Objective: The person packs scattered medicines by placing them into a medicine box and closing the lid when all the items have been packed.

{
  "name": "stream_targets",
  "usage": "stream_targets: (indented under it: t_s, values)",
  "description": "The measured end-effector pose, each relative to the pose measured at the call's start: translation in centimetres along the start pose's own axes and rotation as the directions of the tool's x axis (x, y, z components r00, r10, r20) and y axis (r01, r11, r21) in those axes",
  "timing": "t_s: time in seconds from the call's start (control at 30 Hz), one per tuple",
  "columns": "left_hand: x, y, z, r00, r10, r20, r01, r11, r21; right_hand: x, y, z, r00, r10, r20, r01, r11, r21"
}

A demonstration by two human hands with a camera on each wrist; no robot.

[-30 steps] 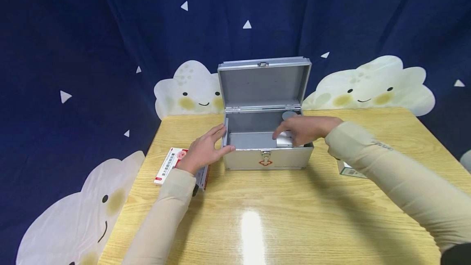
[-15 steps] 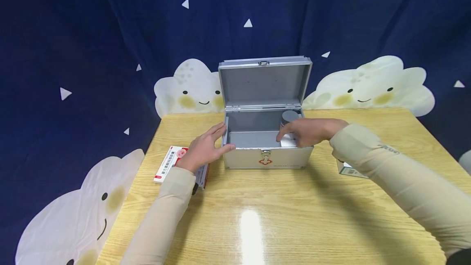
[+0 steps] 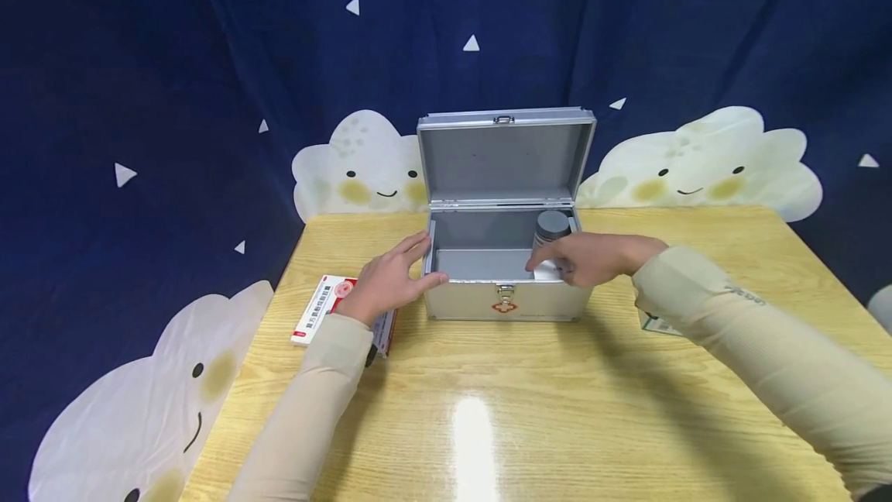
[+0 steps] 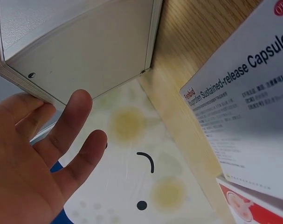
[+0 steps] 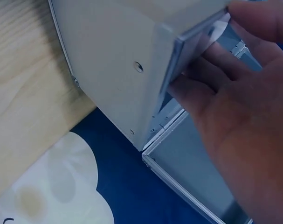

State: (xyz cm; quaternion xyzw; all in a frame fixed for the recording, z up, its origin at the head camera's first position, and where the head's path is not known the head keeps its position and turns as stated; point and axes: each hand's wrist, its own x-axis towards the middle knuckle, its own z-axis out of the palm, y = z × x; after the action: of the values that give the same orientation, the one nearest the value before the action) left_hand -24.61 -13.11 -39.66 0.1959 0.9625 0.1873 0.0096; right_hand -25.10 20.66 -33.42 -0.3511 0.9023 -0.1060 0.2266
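Note:
A silver first-aid box (image 3: pixel 463 302) with a red cross stands with its lid (image 3: pixel 505 161) raised. My left hand (image 3: pixel 386 285) rests its fingers at the box's left edge, thumb spread toward the front rim. In the left wrist view its fingers are extended beside the box's side wall (image 4: pixel 94 56). My right hand (image 3: pixel 592 256) reaches over the front rim into the right end and holds a dark-grey-lidded bottle (image 3: pixel 553 225). White shows between thumb and fingers in the right wrist view; most of the bottle's body is hidden behind the hand.
Medicine boxes lie left of the first-aid box: a white and red carton (image 3: pixel 319 312) and an ibuprofen capsule carton (image 4: pixel 248 107), partly under the left forearm. Another carton (image 3: pixel 658 324) shows beneath the right sleeve. A dark blue cloud-patterned curtain (image 3: pixel 279 37) hangs behind the table.
The bottle's grey lid has come forward and more of its side shows. My right hand has shifted slightly right and toward me. The left hand stays at the box's edge.

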Motion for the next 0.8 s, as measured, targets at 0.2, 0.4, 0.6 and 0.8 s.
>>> stream_targets:
  t_s: [0.2,0.4,0.6,0.8]
  values:
    - [0.0,0.0,-0.1,1.000,-0.003,0.000,0.003,1.000,0.000,-0.3,0.1,0.6,0.999,-0.009,-0.052,0.010,1.000,0.029]
    - [0.0,-0.1,0.1,1.000,0.020,-0.021,-0.020,1.000,0.011,-0.8,1.0,1.6,0.976,-0.031,-0.215,0.043,0.998,0.053]
    - [-0.1,-0.1,0.4,0.999,0.032,-0.042,-0.030,0.998,0.056,-3.4,2.6,1.4,0.882,-0.005,-0.472,0.026,0.999,0.038]
    - [0.0,0.1,0.3,0.997,0.041,-0.065,-0.036,0.996,0.076,-8.6,6.0,1.9,0.789,0.103,-0.606,-0.066,0.994,0.082]
